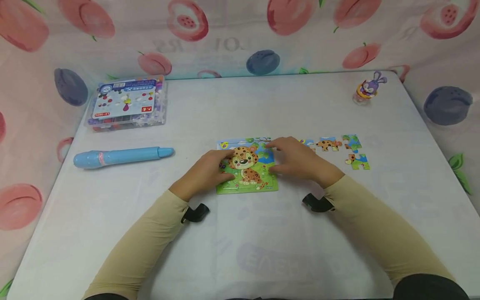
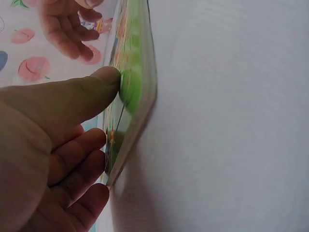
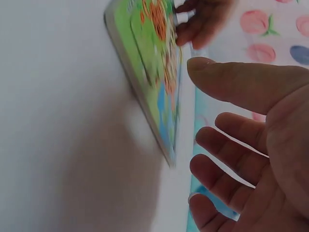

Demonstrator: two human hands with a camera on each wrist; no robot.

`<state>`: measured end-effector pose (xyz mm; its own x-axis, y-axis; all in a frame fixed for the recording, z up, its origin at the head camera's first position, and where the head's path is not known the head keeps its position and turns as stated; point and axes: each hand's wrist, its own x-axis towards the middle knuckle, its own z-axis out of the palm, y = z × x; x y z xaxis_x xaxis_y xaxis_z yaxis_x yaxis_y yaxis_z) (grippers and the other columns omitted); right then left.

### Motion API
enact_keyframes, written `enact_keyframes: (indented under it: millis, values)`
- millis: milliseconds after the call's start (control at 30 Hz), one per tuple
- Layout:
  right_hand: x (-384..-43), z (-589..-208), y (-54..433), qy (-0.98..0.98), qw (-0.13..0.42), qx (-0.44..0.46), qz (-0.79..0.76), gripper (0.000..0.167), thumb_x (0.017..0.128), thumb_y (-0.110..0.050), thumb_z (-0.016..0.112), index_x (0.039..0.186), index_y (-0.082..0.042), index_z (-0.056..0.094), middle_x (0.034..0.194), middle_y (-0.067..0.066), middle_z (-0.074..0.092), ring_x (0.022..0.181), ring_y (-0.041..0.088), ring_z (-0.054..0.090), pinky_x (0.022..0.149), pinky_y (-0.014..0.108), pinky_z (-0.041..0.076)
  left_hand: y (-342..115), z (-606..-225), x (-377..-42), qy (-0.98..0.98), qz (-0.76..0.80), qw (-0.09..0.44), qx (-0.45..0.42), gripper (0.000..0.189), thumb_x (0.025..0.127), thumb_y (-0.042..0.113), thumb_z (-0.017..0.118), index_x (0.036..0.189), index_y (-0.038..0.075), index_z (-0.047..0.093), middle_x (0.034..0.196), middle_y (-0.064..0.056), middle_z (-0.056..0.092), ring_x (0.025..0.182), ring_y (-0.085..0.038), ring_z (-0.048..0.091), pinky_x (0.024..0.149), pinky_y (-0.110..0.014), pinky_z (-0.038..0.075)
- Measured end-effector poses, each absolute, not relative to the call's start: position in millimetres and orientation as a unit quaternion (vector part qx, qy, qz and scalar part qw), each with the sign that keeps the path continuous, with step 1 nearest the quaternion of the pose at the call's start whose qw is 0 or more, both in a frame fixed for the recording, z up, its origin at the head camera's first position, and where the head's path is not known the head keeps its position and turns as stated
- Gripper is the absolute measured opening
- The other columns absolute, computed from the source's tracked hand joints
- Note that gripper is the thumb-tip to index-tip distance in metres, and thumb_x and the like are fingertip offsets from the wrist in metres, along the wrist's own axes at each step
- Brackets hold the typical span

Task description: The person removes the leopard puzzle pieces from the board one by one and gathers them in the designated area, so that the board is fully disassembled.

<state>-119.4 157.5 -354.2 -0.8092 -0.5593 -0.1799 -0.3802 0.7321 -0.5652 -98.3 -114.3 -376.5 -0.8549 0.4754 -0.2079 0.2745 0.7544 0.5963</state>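
A jigsaw puzzle (image 1: 245, 168) with a cartoon leopard on green and blue lies flat on the white table. My left hand (image 1: 206, 173) rests on its left side; in the left wrist view the thumb (image 2: 104, 79) touches the puzzle's face and the other fingertips meet its edge. Over the right edge is my right hand (image 1: 300, 160), its fingers spread and loosely bent. The right wrist view shows that hand's thumb (image 3: 227, 79) apart from the puzzle, with nothing held. Several loose jigsaw pieces (image 1: 329, 144) lie right of the right hand, one partly hidden behind it.
At the left lies a light blue pen-shaped tube (image 1: 123, 157). Behind it stands a clear plastic box (image 1: 127, 102) of small colourful parts with a printed label. A purple rabbit-eared figure (image 1: 369, 88) is at the back right. Fruit-patterned cloth (image 1: 225, 54) borders the table (image 1: 255, 108).
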Motion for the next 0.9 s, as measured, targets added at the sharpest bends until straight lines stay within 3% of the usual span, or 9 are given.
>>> enact_keyframes:
  millis: [500, 900]
  values:
    - [-116, -364, 118, 0.911, 0.177, -0.305, -0.215, 0.059, 0.088, -0.026, 0.076, 0.138, 0.0, 0.056, 0.135, 0.018, 0.059, 0.127, 0.037, 0.049, 0.106, 0.049, 0.04, -116, -377, -100, 0.917, 0.295, 0.17, 0.206, 0.067, 0.088, 0.017, 0.08, 0.145, -0.002, 0.049, 0.139, -0.016, 0.056, 0.13, -0.034, 0.048, 0.11, -0.045, 0.038]
    - [-113, -363, 107, 0.915, 0.191, -0.288, -0.208, 0.056, 0.087, -0.019, 0.077, 0.137, -0.004, 0.057, 0.137, 0.015, 0.056, 0.131, 0.035, 0.046, 0.11, 0.046, 0.036, -114, -377, -101, 0.917, 0.296, 0.169, 0.206, 0.069, 0.088, 0.017, 0.08, 0.145, -0.004, 0.048, 0.141, -0.017, 0.055, 0.131, -0.035, 0.048, 0.11, -0.044, 0.038]
